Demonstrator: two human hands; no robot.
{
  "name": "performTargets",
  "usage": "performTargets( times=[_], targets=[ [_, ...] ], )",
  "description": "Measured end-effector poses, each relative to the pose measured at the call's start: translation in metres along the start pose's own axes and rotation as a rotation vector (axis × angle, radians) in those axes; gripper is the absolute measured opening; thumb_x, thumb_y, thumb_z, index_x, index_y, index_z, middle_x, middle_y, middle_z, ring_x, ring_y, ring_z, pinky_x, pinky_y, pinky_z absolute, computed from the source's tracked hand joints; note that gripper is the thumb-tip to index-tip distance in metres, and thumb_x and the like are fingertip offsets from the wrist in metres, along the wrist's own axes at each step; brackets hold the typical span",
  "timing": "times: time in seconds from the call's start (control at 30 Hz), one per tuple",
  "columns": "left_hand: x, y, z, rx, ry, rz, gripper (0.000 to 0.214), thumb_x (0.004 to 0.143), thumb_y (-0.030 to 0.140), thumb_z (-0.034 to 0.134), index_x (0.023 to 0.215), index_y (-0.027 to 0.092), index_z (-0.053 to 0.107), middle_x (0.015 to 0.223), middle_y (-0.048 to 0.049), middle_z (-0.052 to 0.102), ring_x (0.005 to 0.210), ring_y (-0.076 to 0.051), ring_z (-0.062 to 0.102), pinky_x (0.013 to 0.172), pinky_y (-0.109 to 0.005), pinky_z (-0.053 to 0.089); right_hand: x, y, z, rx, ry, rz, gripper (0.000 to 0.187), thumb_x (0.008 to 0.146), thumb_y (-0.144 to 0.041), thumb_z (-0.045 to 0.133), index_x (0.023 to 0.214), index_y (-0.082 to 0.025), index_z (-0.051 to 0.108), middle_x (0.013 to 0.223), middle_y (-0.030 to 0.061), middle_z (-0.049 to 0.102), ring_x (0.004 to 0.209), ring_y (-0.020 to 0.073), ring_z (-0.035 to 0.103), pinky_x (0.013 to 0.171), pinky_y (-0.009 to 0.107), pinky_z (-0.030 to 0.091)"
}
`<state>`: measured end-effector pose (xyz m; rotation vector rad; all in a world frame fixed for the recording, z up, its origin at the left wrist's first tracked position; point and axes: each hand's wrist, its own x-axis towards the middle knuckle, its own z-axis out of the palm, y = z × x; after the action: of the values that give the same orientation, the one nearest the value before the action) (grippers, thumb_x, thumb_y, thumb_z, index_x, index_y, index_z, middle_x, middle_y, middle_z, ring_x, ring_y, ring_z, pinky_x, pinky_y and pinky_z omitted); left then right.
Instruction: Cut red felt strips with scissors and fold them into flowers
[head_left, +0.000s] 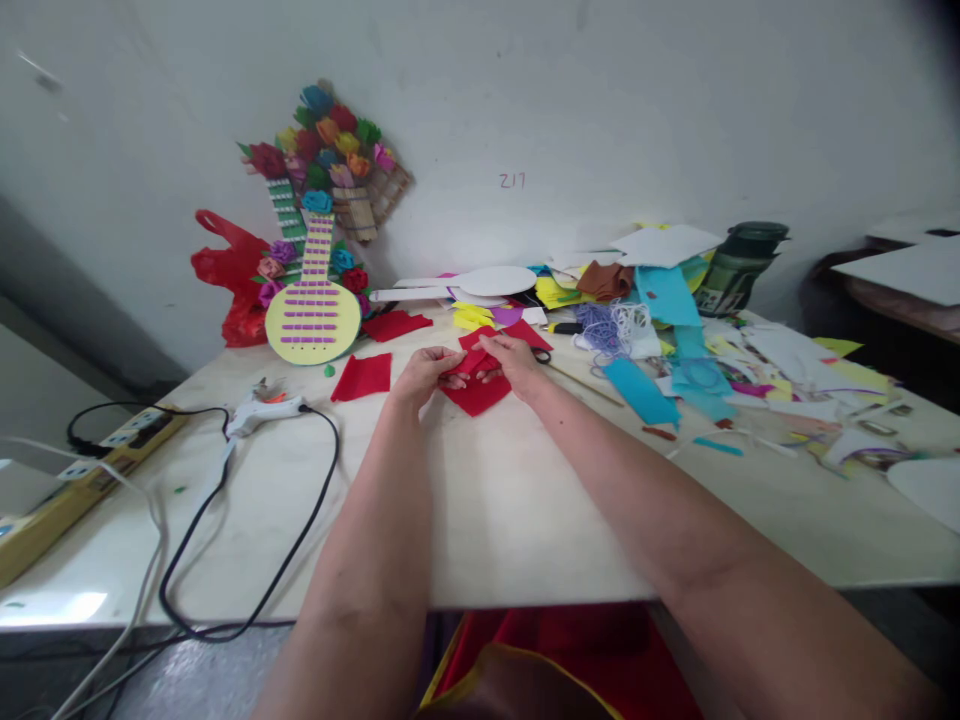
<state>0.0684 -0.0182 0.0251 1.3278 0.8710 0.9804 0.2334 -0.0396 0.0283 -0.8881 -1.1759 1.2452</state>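
Observation:
Both my hands pinch one small piece of red crepe paper (466, 366) just above the middle of the table. My left hand (429, 374) grips its left side, and my right hand (511, 364) has the right side between thumb and fingers. More red paper (480, 398) lies under and behind my hands. To the left rest a red paper square (363, 377) and another red piece (397, 325). Close to my right hand, the black handle of what look like scissors (541, 355) shows; the rest of it is partly covered.
A white glue gun (266, 410) with a looping black cord and a yellow power strip (97, 480) are at left. A yellow paper guitar (313, 325) leans by paper flowers. Yarn (600, 328), blue paper (641, 392), a thin stick (589, 385) and a dark green bottle (739, 270) are at right.

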Motion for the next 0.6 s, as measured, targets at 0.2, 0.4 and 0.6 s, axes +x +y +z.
performTargets(
  times=[0.2,0.4,0.6],
  targets=[
    [-0.0007,0.0005,-0.0007,0.007,0.004,0.001,0.029,0.061,0.032,0.072,0.069,0.011,0.054,0.053,-0.0047,0.062,0.044,-0.012,0.058,0.044,-0.019,0.045,0.0017,-0.0015,-0.0072,-0.03,-0.008,0.084,0.022,0.077,-0.033,0.058,0.069,-0.013,0.058,0.048,0.0014,0.061,0.036,0.0111,0.054,0.032,0.019,0.043],
    [-0.0035,0.0034,0.0013,0.014,0.022,-0.003,0.029,0.058,0.032,0.073,0.068,0.012,0.054,0.051,-0.0038,0.061,0.043,-0.012,0.058,0.044,-0.019,0.045,0.0,-0.0029,-0.0074,-0.111,-0.014,0.108,0.019,0.073,-0.025,0.062,0.061,-0.013,0.055,0.043,0.0001,0.058,0.032,0.0096,0.051,0.028,0.017,0.039],
    [-0.004,0.0038,0.0006,0.029,0.034,-0.002,0.028,0.059,0.031,0.073,0.068,0.012,0.054,0.052,-0.004,0.061,0.044,-0.012,0.058,0.045,-0.02,0.046,0.0026,0.0004,-0.0077,-0.154,0.011,0.081,0.017,0.072,-0.019,0.062,0.059,-0.013,0.054,0.039,-0.0023,0.055,0.031,0.0082,0.05,0.028,0.015,0.038]
  ],
)
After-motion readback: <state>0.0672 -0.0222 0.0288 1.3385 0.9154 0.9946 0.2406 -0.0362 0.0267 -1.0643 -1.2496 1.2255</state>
